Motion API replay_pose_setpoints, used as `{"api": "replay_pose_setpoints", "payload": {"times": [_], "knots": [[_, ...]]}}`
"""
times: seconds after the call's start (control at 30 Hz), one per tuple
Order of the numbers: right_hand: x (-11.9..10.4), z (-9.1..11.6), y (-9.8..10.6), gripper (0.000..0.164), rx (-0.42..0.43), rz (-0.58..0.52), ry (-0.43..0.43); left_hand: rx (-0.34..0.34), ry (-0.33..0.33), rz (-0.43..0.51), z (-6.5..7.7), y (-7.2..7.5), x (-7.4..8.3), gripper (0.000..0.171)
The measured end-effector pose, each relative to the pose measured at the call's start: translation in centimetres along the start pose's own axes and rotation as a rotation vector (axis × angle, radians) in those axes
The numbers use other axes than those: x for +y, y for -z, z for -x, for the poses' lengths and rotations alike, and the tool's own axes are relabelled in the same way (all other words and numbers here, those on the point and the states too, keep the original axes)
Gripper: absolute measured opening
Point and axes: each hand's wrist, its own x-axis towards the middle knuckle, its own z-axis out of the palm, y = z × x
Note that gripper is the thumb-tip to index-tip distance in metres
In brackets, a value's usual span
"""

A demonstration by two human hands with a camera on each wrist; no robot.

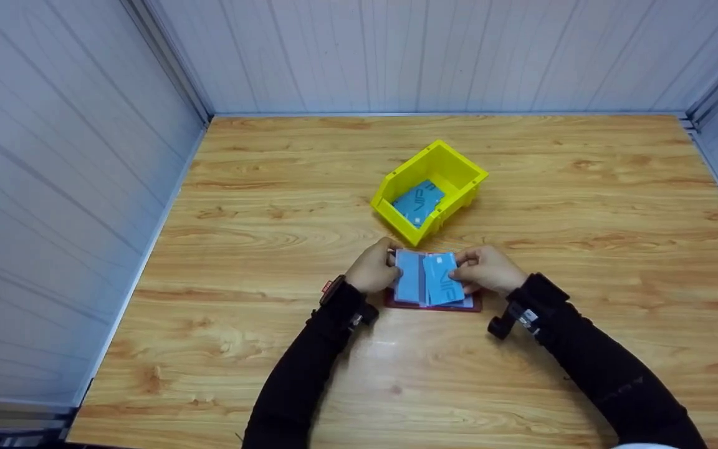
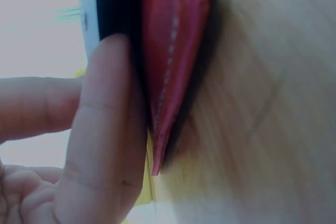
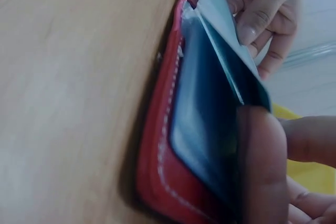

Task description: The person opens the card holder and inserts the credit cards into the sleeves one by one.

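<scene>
A red card holder [image 1: 434,308] with stitched edges lies spread on the table, its clear sleeve pages upward. My left hand [image 1: 373,268] pinches the left sleeve page [image 1: 407,277], which looks pale blue; in the left wrist view a finger lies between that page and the red cover [image 2: 176,40]. With thumb and fingers my right hand [image 1: 490,269] pinches a blue VIP card [image 1: 440,274], slightly tilted over the right side of the holder. The right wrist view has the card's edge raised off the red cover [image 3: 152,177].
Just behind the holder stands a yellow bin [image 1: 465,187], angled on the wood-grain table [image 1: 259,249]. Several blue VIP cards [image 1: 419,201] lie inside it. Pale panel walls [image 1: 359,56] border the table at the back and sides.
</scene>
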Motion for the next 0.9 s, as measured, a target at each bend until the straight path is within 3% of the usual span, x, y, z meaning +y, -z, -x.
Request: {"api": "replay_pose_setpoints", "payload": {"times": [0.2, 0.5, 0.67, 0.9], "knots": [[-0.4, -0.5, -0.5, 0.031, 0.007, 0.002, -0.031, 0.005, -0.006, -0.011, 0.1, 0.0, 0.0, 0.044], [-0.4, -0.8, -1.0, 0.033, 0.041, 0.005, -0.005, -0.002, -0.017, -0.005, 0.1, 0.0, 0.0, 0.045], [-0.4, -0.9, -1.5, 0.03, 0.06, -0.042, 0.001, -0.009, -0.009, 0.039, 0.1, -0.1, 0.0, 0.043], [-0.5, -1.0, -1.9, 0.023, 0.031, -0.105, 0.018, 0.007, -0.004, 0.021, 0.1, -0.3, 0.2, 0.043]]}}
